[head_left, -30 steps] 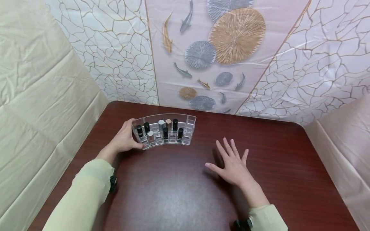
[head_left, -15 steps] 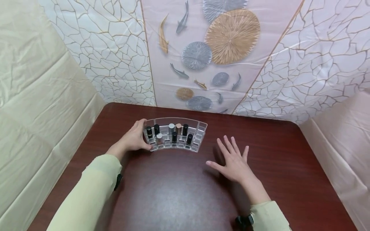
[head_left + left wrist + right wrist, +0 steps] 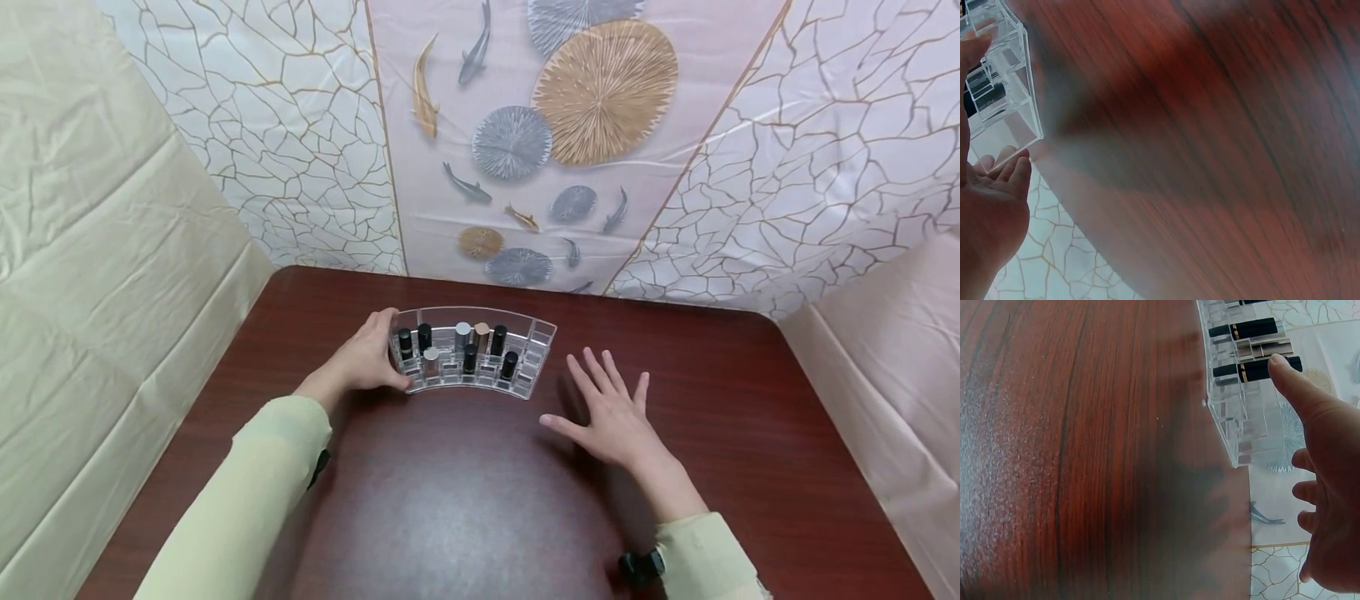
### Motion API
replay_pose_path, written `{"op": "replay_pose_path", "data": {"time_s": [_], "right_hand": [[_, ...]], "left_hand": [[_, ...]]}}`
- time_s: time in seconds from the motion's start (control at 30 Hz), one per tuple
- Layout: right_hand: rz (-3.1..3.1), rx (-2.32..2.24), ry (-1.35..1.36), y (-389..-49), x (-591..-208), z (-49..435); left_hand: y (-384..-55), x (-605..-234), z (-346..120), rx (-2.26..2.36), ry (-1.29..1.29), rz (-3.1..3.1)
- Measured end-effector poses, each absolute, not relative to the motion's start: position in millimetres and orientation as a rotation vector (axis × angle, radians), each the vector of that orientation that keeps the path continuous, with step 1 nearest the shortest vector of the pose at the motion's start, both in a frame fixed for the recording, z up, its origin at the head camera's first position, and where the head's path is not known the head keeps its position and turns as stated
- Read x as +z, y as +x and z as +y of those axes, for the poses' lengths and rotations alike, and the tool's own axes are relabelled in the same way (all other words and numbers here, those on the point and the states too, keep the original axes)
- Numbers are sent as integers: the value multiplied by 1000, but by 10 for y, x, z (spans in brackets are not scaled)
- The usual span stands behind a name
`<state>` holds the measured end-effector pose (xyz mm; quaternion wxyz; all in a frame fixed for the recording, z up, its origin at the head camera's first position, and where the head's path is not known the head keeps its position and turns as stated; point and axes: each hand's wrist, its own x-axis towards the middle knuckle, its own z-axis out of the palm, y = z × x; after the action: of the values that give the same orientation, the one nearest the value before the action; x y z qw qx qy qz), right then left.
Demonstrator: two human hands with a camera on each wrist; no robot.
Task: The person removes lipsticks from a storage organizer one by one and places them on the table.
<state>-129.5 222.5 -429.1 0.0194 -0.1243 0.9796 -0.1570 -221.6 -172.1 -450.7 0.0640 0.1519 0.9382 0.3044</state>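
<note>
A clear acrylic lipstick organizer [image 3: 536, 357], curved and stepped, stands toward the back of the table. My left hand [image 3: 367, 354] grips its left end, thumb at the front corner and fingers round the back; the left wrist view shows fingertips at the clear wall [image 3: 1007, 128]. Several lipsticks stand in its slots: black ones [image 3: 498, 340], a silver one [image 3: 462, 336], a rose-gold one [image 3: 482, 337] and a pale-capped one [image 3: 431, 363]. My right hand [image 3: 611, 417] is spread with straight fingers to the right of the organizer, holding nothing. In the right wrist view, its thumb overlaps a black lipstick [image 3: 1257, 370].
The dark red-brown wooden table [image 3: 450, 500] has rounded back corners. Behind it hangs a patterned cloth [image 3: 517, 208] with fish and round leaves. Cream cloth [image 3: 112, 292] drapes along the left side, and pale cloth [image 3: 885, 400] along the right.
The left hand has slid the organizer with its lipsticks to the right, toward the right hand. The right hand has stayed nearly in place, still spread. The head view has shifted slightly.
</note>
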Motion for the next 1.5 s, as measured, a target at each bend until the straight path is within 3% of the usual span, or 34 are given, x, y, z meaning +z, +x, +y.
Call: {"op": "replay_pose_path", "data": {"time_s": [1.03,1.5], "right_hand": [[3055,-371,-294,-1361,-4186,2568],[3039,-423,-387,-1497,-4054,2781]], "left_hand": [[-2433,-4478,-902,848,481,2762],[-2440,-4475,-830,834,494,2762]]}}
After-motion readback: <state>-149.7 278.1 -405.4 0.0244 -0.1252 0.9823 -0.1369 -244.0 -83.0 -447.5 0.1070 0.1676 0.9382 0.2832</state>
